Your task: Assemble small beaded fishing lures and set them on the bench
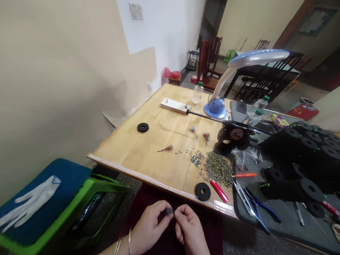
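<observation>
My left hand (153, 225), with bracelets at the wrist, pinches a small dark grey piece (169, 211) between thumb and fingers. Close beside it, my right hand (190, 228) has its thumb and forefinger pressed together near that piece; whatever they hold is too small to make out. Both hands are over the dark red cloth (141, 207), just below the table's front edge. On the table beyond lie a black foam ring (198, 191), a red tube (219, 191), a pile of small metallic pieces (218, 167) and scattered coloured beads (196, 159).
A blue desk lamp (215, 107) and a black winding device with a rod (233, 136) stand farther back. Pliers (263, 206) and black foam rolls (311, 190) lie on the grey mat (284, 236). At left, a white glove (32, 203) rests on a green stool (96, 184).
</observation>
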Tool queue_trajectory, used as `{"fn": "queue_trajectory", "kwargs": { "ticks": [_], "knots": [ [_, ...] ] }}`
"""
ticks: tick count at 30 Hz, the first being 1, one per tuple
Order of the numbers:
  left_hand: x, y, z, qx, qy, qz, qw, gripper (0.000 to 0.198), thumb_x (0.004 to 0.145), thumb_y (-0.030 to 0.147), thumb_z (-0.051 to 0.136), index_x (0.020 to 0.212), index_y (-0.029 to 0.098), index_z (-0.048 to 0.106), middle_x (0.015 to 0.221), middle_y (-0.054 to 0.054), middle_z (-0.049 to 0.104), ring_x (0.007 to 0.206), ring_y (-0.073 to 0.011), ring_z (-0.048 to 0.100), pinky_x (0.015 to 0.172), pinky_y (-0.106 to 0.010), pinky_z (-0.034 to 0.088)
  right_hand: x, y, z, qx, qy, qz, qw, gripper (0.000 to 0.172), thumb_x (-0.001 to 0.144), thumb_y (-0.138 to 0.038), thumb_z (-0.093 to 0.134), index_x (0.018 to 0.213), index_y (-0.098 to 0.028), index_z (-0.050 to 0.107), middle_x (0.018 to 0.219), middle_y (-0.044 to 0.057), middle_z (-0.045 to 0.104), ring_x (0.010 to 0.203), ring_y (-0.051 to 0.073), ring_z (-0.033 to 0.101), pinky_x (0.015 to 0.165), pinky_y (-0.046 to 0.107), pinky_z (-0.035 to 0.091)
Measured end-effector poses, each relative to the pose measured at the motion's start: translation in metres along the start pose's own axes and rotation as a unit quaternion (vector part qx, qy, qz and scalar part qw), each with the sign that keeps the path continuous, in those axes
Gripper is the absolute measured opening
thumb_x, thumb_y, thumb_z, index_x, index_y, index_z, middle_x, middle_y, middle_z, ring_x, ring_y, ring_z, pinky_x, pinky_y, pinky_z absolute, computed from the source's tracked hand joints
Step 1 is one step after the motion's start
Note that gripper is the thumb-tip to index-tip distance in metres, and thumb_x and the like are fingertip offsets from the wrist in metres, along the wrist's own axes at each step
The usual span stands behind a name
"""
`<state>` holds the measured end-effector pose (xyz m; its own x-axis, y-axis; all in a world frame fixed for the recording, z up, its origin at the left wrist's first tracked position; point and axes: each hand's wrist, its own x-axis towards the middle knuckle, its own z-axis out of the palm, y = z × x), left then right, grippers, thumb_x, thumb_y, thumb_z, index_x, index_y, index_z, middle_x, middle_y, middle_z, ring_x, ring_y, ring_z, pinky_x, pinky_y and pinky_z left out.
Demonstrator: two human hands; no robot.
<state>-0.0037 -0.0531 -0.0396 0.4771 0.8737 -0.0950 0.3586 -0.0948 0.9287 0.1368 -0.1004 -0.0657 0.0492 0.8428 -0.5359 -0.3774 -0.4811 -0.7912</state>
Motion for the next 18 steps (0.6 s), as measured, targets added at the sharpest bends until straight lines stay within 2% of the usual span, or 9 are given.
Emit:
{"fn": "queue_trajectory", "kwargs": {
  "ticks": [6, 13, 18],
  "knots": [
    [0.0007, 0.0022, 0.0021, -0.027, -0.013, -0.03, 0.999, 0.015, 0.085, 0.025, 0.052, 0.072, 0.018, 0.057, 0.066, 0.001, 0.056, 0.064, -0.0149, 0.05, 0.062, -0.023, 0.04, 0.0014, 0.0004, -0.0039, 0.024, 0.035, -0.014, 0.999, 0.045, 0.067, -0.06, 0.069, 0.071, -0.02, 0.048, 0.031, -0.013, 0.039, 0.028, 0.002, 0.019, 0.032, 0.016, 0.008],
    [0.0018, 0.0044, 0.0031, -0.044, -0.027, -0.04, 0.998, 0.012, 0.08, 0.019, 0.051, 0.069, 0.018, 0.055, 0.063, 0.002, 0.052, 0.061, -0.0136, 0.045, 0.059, -0.022, 0.037, 0.0006, -0.0018, -0.0031, 0.029, 0.039, -0.041, 0.998, 0.044, 0.069, -0.058, 0.069, 0.07, -0.02, 0.047, 0.033, -0.013, 0.037, 0.032, 0.003, 0.019, 0.035, 0.017, 0.01],
    [0.0049, 0.0037, 0.0065, -0.058, -0.013, -0.054, 0.997, 0.011, 0.076, 0.017, 0.052, 0.065, 0.017, 0.054, 0.057, 0.005, 0.045, 0.055, -0.0112, 0.038, 0.053, -0.021, 0.032, -0.0009, -0.0047, 0.0003, 0.008, 0.032, -0.051, 0.998, 0.047, 0.067, -0.062, 0.068, 0.069, -0.021, 0.045, 0.034, -0.013, 0.037, 0.033, 0.004, 0.021, 0.037, 0.018, 0.012]
  ]
}}
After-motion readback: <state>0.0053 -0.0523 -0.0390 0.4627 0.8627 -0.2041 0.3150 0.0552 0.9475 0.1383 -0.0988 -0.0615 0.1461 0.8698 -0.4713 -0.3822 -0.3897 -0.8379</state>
